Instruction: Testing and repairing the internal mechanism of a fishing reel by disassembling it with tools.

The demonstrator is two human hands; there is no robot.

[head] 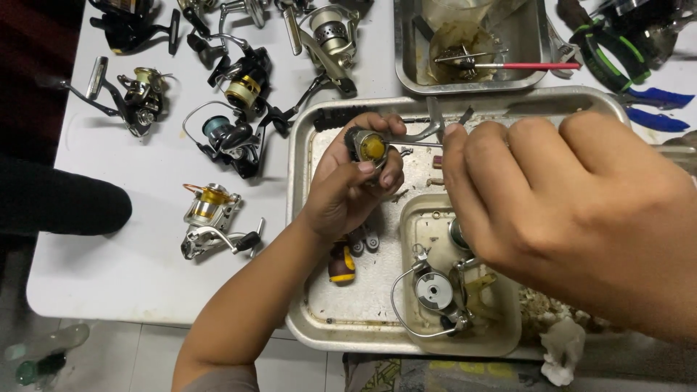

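My left hand (pixel 351 185) grips a small fishing reel body (pixel 369 147) with yellow grease showing in its open side, held over a metal tray (pixel 298 218). My right hand (pixel 552 196) is close to the camera, its fingers pinched on a thin metal tool (pixel 420 138) whose tip reaches the reel body. Below the hands a smaller dirty tray (pixel 414 218) holds a reel spool and bail wire (pixel 433 294). A screwdriver with a yellow and dark handle (pixel 341 263) lies in the big tray, partly under my left wrist.
Several spinning reels (pixel 232 138) lie on the white table (pixel 123 254) at the left. A steel pan (pixel 523 43) at the back holds a red-handled brush (pixel 534 66). Blue-handled pliers (pixel 657 109) and green-black gear sit at the right. A crumpled tissue (pixel 563 348) lies by the tray's front corner.
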